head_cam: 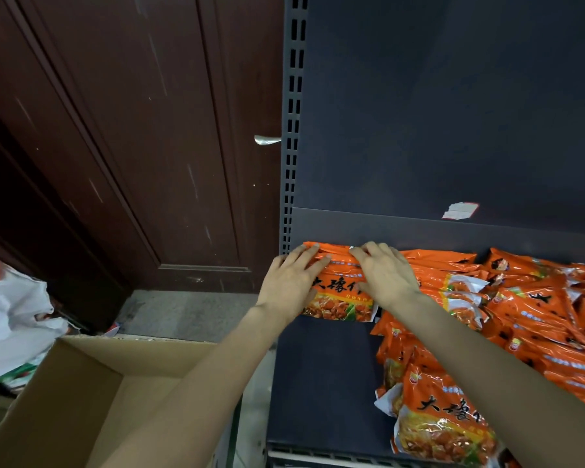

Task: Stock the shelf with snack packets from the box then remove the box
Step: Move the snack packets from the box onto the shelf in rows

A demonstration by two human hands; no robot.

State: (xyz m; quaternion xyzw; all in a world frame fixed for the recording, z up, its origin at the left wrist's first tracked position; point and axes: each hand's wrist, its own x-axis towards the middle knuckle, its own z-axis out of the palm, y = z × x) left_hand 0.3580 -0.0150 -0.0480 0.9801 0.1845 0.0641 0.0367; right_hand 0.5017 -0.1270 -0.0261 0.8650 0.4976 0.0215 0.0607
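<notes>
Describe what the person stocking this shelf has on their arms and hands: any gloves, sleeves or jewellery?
Nothing is worn that the view shows. The left hand and right hand are bare, without gloves, and no rings show on the fingers. Both forearms are uncovered right down to the frame's lower edge, with no sleeve, watch or bracelet in sight.

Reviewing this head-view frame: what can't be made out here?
- Cardboard box floor: hidden by the left forearm and the bottom edge, so any leftover packets are unseen.
- Orange packet pile: cut off by the right edge; count unknown.
- Torn label on the shelf back panel: text too small.
</notes>
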